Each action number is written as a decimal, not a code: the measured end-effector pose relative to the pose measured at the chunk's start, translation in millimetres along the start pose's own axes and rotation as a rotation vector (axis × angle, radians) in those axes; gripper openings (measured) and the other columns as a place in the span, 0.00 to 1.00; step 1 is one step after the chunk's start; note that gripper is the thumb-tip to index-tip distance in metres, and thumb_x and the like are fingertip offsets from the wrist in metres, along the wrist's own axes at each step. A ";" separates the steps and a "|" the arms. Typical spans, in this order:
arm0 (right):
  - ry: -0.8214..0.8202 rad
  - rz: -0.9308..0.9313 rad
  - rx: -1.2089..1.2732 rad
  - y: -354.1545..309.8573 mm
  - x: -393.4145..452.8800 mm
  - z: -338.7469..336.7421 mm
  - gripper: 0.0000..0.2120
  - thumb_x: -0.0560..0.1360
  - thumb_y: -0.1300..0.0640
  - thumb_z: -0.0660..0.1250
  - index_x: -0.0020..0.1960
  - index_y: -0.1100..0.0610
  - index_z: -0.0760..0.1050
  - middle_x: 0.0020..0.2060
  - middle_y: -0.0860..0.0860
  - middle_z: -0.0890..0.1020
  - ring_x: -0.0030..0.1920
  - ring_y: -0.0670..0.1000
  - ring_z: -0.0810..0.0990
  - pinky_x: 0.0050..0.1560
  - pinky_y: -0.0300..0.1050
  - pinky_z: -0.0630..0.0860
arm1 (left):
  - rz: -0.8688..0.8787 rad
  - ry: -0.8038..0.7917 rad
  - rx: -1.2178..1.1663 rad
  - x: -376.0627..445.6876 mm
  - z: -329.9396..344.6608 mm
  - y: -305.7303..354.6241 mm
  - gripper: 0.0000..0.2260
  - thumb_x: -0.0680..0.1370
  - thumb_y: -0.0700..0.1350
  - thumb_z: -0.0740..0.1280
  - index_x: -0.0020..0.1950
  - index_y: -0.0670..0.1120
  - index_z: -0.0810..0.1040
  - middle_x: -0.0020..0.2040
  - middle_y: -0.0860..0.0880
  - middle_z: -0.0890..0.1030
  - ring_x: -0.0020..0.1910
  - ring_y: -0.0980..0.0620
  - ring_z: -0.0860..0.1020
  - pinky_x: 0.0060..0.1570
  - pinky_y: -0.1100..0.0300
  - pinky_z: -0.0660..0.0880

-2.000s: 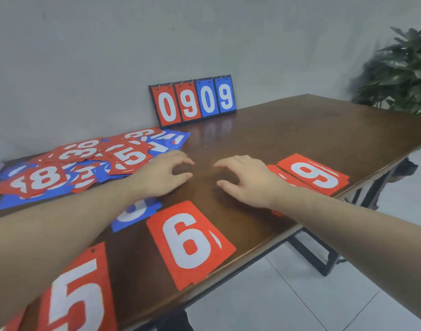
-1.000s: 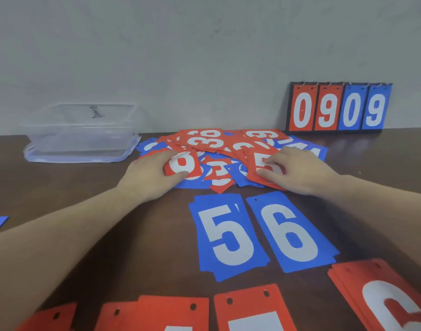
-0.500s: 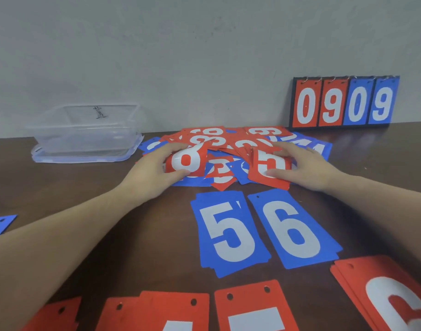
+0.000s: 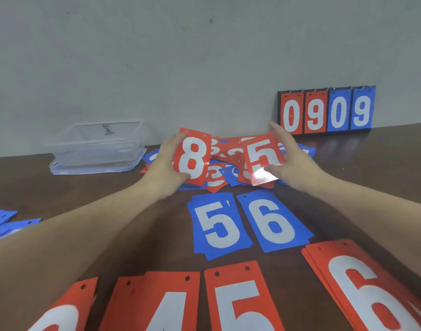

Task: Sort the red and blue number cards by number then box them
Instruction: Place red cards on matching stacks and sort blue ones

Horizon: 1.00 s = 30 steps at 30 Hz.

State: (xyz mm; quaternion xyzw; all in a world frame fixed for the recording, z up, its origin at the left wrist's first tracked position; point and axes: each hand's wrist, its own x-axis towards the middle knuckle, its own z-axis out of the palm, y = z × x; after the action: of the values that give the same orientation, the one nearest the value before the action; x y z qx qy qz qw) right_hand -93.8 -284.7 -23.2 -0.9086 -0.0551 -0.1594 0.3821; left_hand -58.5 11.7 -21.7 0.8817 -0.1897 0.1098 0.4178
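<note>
1. My left hand [image 4: 165,168] holds the red 8 [image 4: 192,157] upright, fingers curled round its edges, above the far pile [image 4: 225,161].
2. My right hand [image 4: 291,163] holds the red 5 [image 4: 262,158] tilted, thumb pressed on its face.
3. Blue 5 [image 4: 217,225] and blue 6 [image 4: 272,220] lie nearer on the surface [image 4: 97,199].
4. The box [image 4: 95,146] sits far left.

A plain grey-white wall [image 4: 204,56] fills the upper half of the view, matte and unevenly shaded, with a few small dark specks and faint scuffs. It meets a dark brown wooden table [image 4: 383,168] along a line that slopes slightly upward to the right. The tabletop is glossy, its reddish grain catching soft, diffuse light, with a dim reflection showing near the far right edge by the wall.
</note>
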 end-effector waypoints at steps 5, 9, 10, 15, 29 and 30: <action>0.003 0.077 0.213 -21.6 -28.0 -10.3 0.46 0.77 0.66 0.71 0.80 0.39 0.48 0.73 0.47 0.70 0.69 0.51 0.74 0.61 0.53 0.80 | -0.089 -0.012 -0.248 -27.4 -2.9 28.6 0.46 0.75 0.28 0.69 0.81 0.58 0.49 0.66 0.62 0.70 0.60 0.58 0.76 0.42 0.72 0.76; -0.004 0.179 0.332 -41.0 -54.1 -14.1 0.28 0.78 0.63 0.70 0.73 0.46 0.67 0.62 0.47 0.81 0.61 0.51 0.81 0.63 0.55 0.79 | -0.138 -0.001 -0.471 -56.1 -10.2 42.8 0.39 0.75 0.26 0.66 0.73 0.64 0.64 0.59 0.61 0.80 0.55 0.58 0.82 0.43 0.57 0.82; 0.004 0.204 0.347 -46.5 -60.6 -13.5 0.24 0.78 0.63 0.69 0.71 0.48 0.70 0.61 0.47 0.81 0.61 0.52 0.81 0.63 0.56 0.78 | -0.160 0.002 -0.500 -64.6 -12.8 46.9 0.36 0.76 0.26 0.65 0.69 0.65 0.67 0.58 0.59 0.81 0.54 0.57 0.83 0.43 0.56 0.83; -0.013 0.249 0.435 -77.1 -94.7 -4.8 0.13 0.83 0.53 0.63 0.67 0.48 0.77 0.58 0.46 0.84 0.56 0.51 0.84 0.63 0.55 0.79 | -0.246 0.023 -0.576 -106.7 -27.6 55.2 0.22 0.82 0.35 0.62 0.71 0.58 0.69 0.61 0.54 0.81 0.55 0.51 0.83 0.47 0.51 0.83; -0.156 0.306 0.406 -136.5 -151.5 30.3 0.15 0.79 0.58 0.70 0.62 0.47 0.70 0.57 0.49 0.84 0.50 0.51 0.86 0.51 0.52 0.84 | -0.446 0.047 -0.452 -205.9 -93.9 36.6 0.17 0.81 0.37 0.65 0.65 0.53 0.70 0.54 0.52 0.84 0.45 0.53 0.86 0.44 0.54 0.83; -0.161 0.313 0.408 -137.2 -153.7 30.1 0.18 0.79 0.59 0.70 0.63 0.46 0.68 0.58 0.49 0.83 0.49 0.51 0.86 0.48 0.50 0.85 | -0.439 0.036 -0.454 -209.7 -95.5 37.1 0.20 0.81 0.35 0.65 0.68 0.53 0.68 0.54 0.53 0.84 0.45 0.53 0.86 0.44 0.53 0.83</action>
State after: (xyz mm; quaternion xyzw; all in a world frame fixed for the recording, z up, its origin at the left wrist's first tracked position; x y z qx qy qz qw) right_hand -261.7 -163.6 -1.2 -0.8200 0.0249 -0.0114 0.5717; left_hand -267.3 115.4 -9.9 0.7838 -0.0071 -0.0127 0.6209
